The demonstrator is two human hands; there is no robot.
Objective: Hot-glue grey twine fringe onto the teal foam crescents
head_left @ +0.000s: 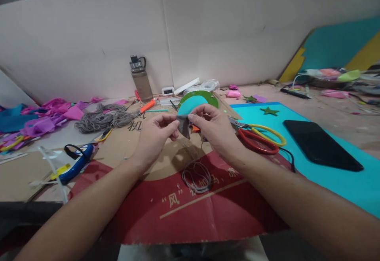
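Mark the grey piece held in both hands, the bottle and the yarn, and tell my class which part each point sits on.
Grey piece [183, 125]: head view, on its face.
Bottle [141, 83]: head view, on its body.
Yarn [97, 119]: head view, on the heap's strands.

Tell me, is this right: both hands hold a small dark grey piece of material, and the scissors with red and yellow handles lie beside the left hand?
No: the head view shows the red-and-yellow-handled scissors beside the right hand, not the left hand. Both hands do hold the small dark grey piece of material.
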